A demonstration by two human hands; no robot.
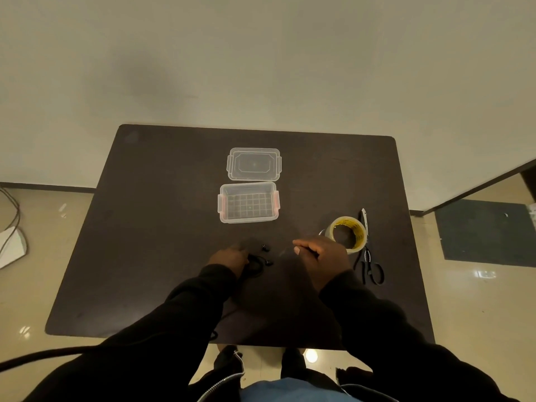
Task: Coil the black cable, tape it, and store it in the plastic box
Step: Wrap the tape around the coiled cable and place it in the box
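Observation:
The black cable (256,264) lies coiled on the dark table, its two plug ends pointing right. My left hand (229,258) grips the coil from the left. My right hand (322,255) hovers to the right of the coil with fingers curled; a faint strip of clear tape seems pinched at its fingertips, but this is hard to tell. The tape roll (348,233) stands just behind my right hand. The clear plastic box (248,219) with red latches sits open beyond the cable, and its lid (253,177) lies behind it.
Black-handled scissors (368,264) lie to the right of the tape roll near the table's right edge (417,285). A wall stands behind the table. Cables and a white object lie on the floor at the left.

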